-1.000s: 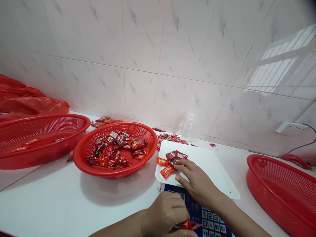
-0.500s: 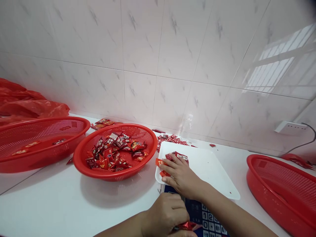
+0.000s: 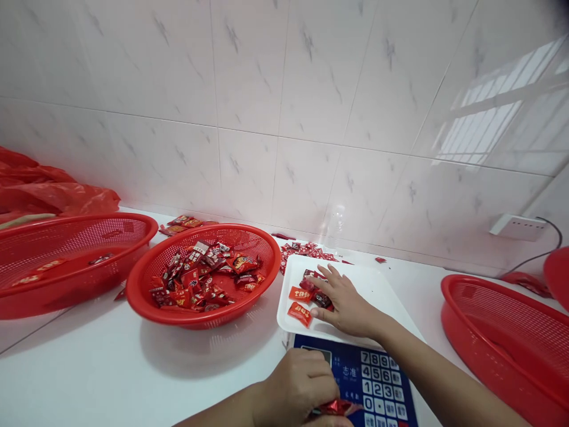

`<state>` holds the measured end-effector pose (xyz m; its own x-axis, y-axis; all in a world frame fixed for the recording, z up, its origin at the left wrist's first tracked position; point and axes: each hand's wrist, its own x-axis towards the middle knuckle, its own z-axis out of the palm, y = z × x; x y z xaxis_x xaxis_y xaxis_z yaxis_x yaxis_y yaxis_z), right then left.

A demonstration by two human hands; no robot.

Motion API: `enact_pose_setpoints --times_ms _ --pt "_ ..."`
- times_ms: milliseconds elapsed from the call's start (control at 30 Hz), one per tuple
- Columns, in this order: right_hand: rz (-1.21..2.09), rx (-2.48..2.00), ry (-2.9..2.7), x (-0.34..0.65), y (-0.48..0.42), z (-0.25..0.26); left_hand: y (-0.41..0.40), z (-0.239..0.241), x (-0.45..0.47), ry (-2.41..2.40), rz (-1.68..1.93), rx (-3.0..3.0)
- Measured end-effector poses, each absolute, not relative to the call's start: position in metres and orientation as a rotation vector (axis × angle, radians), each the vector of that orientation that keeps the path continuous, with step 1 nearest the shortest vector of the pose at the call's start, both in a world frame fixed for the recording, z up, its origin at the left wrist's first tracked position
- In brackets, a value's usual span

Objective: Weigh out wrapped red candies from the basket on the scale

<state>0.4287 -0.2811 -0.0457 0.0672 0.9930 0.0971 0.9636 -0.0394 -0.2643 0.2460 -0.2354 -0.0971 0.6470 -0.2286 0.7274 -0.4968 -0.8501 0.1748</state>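
My left hand (image 3: pixel 306 382) is closed around a shiny red wrapped packet (image 3: pixel 335 408), in front of the scale's display; most of the packet is hidden by my fingers. Fingers spread, my right hand (image 3: pixel 349 302) lies over the white tray (image 3: pixel 377 290) of the scale, its fingertips at several small packets. Two orange-red packets (image 3: pixel 300 294) lie flat at the tray's left side, with a dark red packet (image 3: pixel 322 299) partly under my fingers. The scale's blue keypad (image 3: pixel 373 379) shows below the tray.
A red basket (image 3: pixel 133 290) heaped with red packets stands left of the tray. Further left is another red basket (image 3: pixel 66 305), and at right a third (image 3: pixel 462 344). Red plastic bags (image 3: pixel 57 193) lie far left. Loose packets (image 3: pixel 306 250) and a clear bottle (image 3: pixel 335 228) sit by the tiled wall.
My right hand has drawn back to the right with its fingers spreading, uncovering the packets and the keypad. My left hand has hardly moved. A red object has come into view at the right edge.
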Motion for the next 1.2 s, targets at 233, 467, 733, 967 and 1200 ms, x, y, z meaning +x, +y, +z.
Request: enact_pose_setpoints --times_ms 233,467,733,967,1200 --pt "0.231 -2.046 -2.047 0.427 -0.258 -0.054 -0.236 -0.097 0.245 -0.527 1.034 2.516" --pt "0.024 -1.985 -1.990 0.414 -0.255 -0.056 -0.235 -0.098 0.247 -0.545 1.044 2.509" --pt "-0.095 -1.956 -2.009 0.416 -0.256 -0.056 -0.235 -0.099 0.247 -0.534 1.032 2.530" --pt "-0.140 -2.033 -1.889 0.426 -0.258 -0.053 -0.235 -0.097 0.246 -0.575 1.057 2.510" --pt "-0.087 -2.076 -1.697 0.436 -0.257 -0.049 -0.234 -0.100 0.247 -0.592 1.021 2.586"
